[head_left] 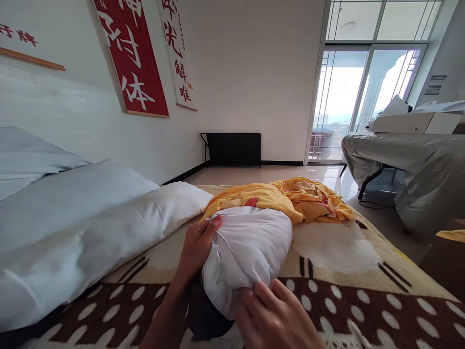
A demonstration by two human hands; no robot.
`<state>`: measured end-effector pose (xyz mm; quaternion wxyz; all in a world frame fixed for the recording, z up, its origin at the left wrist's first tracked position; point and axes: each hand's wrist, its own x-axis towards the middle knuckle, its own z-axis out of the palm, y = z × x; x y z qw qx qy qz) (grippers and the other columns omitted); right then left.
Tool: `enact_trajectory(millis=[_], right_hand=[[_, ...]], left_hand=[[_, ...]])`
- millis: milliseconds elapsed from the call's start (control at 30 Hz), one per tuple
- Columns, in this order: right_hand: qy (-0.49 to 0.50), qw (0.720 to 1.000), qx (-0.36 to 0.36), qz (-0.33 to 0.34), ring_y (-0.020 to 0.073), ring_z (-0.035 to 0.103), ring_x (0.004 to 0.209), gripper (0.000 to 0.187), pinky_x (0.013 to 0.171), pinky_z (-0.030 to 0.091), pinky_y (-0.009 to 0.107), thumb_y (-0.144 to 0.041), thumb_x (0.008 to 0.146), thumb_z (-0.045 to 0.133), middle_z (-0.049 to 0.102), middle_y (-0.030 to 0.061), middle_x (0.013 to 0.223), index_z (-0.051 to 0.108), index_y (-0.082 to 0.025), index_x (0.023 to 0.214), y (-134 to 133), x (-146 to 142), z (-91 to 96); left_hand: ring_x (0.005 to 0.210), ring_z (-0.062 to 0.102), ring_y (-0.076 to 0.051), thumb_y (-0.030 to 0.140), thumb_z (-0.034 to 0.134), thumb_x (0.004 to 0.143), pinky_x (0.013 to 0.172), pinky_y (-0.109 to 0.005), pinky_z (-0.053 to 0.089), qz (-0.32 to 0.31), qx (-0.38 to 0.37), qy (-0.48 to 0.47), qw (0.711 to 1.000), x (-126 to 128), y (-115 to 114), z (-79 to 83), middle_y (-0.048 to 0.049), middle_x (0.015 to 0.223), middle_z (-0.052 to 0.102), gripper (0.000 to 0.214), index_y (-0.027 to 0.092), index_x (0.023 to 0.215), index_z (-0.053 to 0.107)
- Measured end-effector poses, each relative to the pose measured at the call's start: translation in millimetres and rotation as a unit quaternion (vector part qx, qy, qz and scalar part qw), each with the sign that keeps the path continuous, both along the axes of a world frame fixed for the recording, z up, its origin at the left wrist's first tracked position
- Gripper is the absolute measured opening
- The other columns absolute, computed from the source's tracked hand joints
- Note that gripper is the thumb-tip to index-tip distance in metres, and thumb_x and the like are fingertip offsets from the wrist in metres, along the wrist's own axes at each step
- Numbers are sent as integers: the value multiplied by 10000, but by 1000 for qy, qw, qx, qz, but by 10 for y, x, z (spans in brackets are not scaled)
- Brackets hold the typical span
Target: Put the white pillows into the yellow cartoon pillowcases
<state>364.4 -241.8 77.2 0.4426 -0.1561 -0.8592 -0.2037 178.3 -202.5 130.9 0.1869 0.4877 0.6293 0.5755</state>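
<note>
A white pillow (254, 242) with a seam along its near-left edge lies in front of me. My left hand (198, 245) grips its left side, thumb on top and fingers mostly behind. At the pillow's near edge, my right hand (274, 310) is closed on the white fabric with bent fingers. A crumpled yellow cloth (265, 191) with a red patch lies against the pillow's far end and stretches right; whether it wraps round the pillow I cannot tell. Something dark (209, 310) shows beneath the pillow between my hands.
Under everything spreads a beige and brown patterned blanket (337, 252). Large white pillows or cushions (109, 223) lie along the left. A black folded panel (234, 149) stands by the far wall. At right is a plastic-covered table (403, 150) with boxes (407, 122) on it.
</note>
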Motion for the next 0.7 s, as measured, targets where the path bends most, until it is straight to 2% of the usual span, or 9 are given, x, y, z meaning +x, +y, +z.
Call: enact_trajectory(millis=[100, 200, 433, 567, 700], right_hand=[[-28, 999, -21, -17, 150, 492, 642, 145, 544, 351, 288, -103, 826, 495, 599, 28, 717, 583, -171, 732, 21, 11, 1], [-54, 997, -44, -21, 150, 493, 633, 197, 579, 379, 287, -80, 810, 527, 571, 15, 663, 547, -190, 648, 45, -20, -31], [19, 999, -26, -1, 141, 473, 590, 246, 611, 419, 272, -53, 784, 482, 509, -1, 578, 513, -193, 584, -25, -81, 19], [65, 997, -13, 38, 134, 425, 559, 258, 554, 394, 262, -21, 760, 473, 441, -11, 516, 505, -193, 571, -31, -149, -79], [-9, 998, -10, 56, 139, 376, 537, 324, 503, 352, 264, 23, 765, 463, 416, -2, 473, 516, -195, 533, -57, -210, -210]], left_hand=[[524, 286, -97, 606, 511, 659, 486, -249, 239, 3, -1, -17, 1000, 6, -33, -4, 40, 527, 320, 461, 188, 512, 382], [516, 282, -94, 595, 503, 678, 482, -248, 234, 6, 9, -15, 1000, 25, -58, -7, 43, 520, 316, 458, 191, 508, 372], [521, 260, -94, 585, 482, 685, 487, -252, 233, -7, 17, 19, 1000, 70, -15, -3, 44, 518, 267, 456, 207, 488, 317], [516, 240, -93, 573, 472, 687, 476, -253, 215, -33, 14, 21, 999, 119, 64, -59, 46, 514, 238, 448, 215, 488, 288], [508, 219, -91, 569, 470, 705, 467, -255, 198, -62, 14, 26, 998, 235, 134, -172, 49, 502, 214, 466, 220, 486, 254]])
